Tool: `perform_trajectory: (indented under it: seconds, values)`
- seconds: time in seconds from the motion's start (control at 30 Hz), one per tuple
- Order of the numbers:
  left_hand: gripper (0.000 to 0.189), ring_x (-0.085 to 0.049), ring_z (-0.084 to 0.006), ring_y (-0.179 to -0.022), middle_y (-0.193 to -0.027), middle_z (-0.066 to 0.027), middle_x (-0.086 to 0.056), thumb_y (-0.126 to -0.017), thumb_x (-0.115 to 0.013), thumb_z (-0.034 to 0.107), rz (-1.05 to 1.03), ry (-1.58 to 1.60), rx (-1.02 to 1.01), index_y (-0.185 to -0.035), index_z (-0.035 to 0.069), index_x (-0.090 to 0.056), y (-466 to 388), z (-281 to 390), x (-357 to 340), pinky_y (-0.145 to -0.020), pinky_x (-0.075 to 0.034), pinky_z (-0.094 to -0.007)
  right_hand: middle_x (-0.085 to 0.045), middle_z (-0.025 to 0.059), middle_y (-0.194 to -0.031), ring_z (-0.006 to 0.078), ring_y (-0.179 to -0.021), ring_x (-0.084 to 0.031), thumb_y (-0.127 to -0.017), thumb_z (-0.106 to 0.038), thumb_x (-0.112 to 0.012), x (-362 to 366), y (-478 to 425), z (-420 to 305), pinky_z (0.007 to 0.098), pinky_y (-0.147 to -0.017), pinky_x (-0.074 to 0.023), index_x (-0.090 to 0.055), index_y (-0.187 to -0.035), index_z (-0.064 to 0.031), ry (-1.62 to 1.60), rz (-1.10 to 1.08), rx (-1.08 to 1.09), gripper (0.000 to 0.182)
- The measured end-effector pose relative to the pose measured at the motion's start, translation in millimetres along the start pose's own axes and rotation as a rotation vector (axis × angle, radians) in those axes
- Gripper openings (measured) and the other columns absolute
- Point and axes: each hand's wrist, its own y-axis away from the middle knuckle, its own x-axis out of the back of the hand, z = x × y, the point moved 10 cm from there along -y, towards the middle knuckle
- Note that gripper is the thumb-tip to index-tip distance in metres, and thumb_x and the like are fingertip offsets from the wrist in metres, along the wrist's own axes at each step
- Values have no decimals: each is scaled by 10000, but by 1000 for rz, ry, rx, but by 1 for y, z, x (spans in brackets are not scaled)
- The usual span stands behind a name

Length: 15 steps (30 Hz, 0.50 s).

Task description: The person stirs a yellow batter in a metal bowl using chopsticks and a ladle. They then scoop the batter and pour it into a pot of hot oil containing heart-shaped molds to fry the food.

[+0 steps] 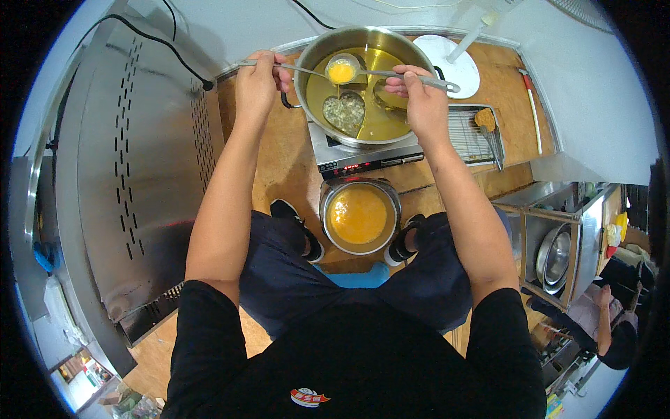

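Observation:
A steel pot (314, 47) with clear yellow liquid, perhaps oil, stands on an induction cooker (345, 160). Over it my right hand (421, 97) grips the handle of a ladle (343, 69) with bright yellow liquid in its bowl. My left hand (256, 81), at the pot's left side, holds a thin metal utensil (296, 68) whose far end meets the ladle; its tip is hard to make out. A thin stream hangs below the ladle. In the pot lies a bubbling, heart-shaped pale mass (344, 112), with darker shapes beside it. A second pot (359, 216) of orange-yellow liquid stands between my feet.
Right of the cooker are a wire rack tray (463, 131) with a browned piece (485, 120) and tongs (492, 144), a white round base (466, 78) and a red-and-white stick (533, 112). A perforated steel cabinet (152, 157) stands left. A person (602, 319) is at far right.

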Motion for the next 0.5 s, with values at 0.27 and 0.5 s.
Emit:
perform_trajectory:
  seconds: [0.27,0.5]
  values:
    - [286,-575,-162,-608,-711,-69,-622,-1051,-442,228,-29,10,5,-1000,9,-618,-5,1,-24,-599,-482,-318,-749,161,-1024,203,-936,-737,-1100,-162,-449,18,2,-2,308,-848,-570,-655,-1201,55,57,15,-17,316]
    - [312,-572,-160,-548,-676,-86,-625,-1050,-419,215,-45,35,14,-976,-15,-616,8,-2,-34,-524,-474,-308,-749,166,-1026,203,-926,-736,-1094,-153,-466,35,17,0,317,-866,-578,-652,-1214,61,94,22,-51,307]
